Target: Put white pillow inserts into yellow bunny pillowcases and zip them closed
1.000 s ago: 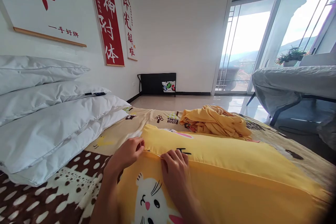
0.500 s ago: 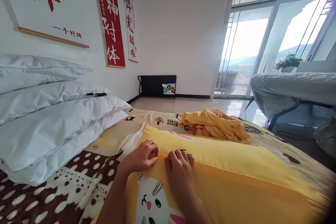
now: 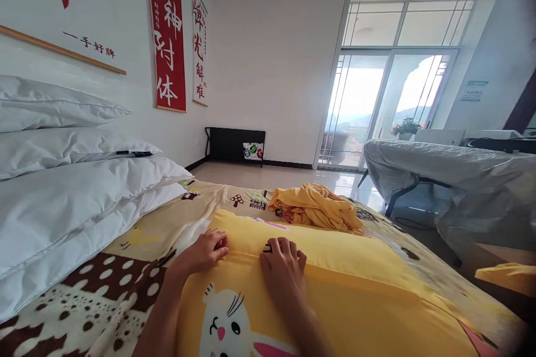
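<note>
A yellow pillowcase (image 3: 355, 295) with a printed white rabbit covers a plump pillow lying in front of me. A folded edge runs along its length. At the left part of that edge my left hand (image 3: 205, 251) is closed, thumb and fingers pinching the fabric. My right hand (image 3: 285, 268) rests a little farther right on the same edge, its fingers curled onto the cloth; its thumb is mostly hidden. Just beyond the pillow lies a crumpled heap of yellow cloth (image 3: 316, 207).
White pillows (image 3: 84, 189) are stacked at the left on the patterned blanket (image 3: 96, 284). A plastic-covered table (image 3: 419, 159) stands at the right, near a cardboard box (image 3: 498, 256) with yellow cloth (image 3: 508, 278). A black panel (image 3: 228, 142) leans by the far wall.
My hands have moved apart along the folded edge, the left one shifting left. The view has turned to the right, bringing the box and more of the covered table into sight.
</note>
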The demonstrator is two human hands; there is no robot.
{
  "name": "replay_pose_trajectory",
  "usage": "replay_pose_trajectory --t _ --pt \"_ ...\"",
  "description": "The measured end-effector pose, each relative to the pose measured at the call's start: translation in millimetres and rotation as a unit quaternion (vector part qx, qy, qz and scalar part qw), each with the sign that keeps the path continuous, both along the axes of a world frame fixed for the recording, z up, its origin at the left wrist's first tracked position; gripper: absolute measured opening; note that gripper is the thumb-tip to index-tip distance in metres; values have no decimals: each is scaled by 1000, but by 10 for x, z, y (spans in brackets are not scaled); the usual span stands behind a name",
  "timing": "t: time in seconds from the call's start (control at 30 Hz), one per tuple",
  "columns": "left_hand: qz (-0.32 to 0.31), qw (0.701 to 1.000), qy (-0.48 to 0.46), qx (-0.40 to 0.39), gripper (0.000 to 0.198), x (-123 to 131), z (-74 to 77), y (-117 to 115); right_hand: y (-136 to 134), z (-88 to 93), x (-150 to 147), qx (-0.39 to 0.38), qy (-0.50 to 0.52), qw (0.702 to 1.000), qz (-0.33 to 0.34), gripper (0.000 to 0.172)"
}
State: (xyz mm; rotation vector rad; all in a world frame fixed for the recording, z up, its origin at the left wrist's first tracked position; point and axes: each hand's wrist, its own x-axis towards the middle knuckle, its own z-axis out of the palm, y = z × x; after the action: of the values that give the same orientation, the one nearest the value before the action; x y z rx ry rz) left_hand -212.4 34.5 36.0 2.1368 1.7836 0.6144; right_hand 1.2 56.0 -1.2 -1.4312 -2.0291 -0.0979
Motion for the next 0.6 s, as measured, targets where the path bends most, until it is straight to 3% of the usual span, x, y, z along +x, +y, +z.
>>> replay_pose_trajectory --t 0.13,0.3,0.6 --pt "-4 1000 0 8 14 1 -8 -15 72 -42 181 -1 -30 999 -33 32" --pt "-12 1000 -7 7 15 -12 -37 7 120 -56 474 -29 -72 996 -36 38" --pt "-21 1000 -1 -3 18 -13 -100 53 482 -147 1440 -72 -130 981 -122 50"
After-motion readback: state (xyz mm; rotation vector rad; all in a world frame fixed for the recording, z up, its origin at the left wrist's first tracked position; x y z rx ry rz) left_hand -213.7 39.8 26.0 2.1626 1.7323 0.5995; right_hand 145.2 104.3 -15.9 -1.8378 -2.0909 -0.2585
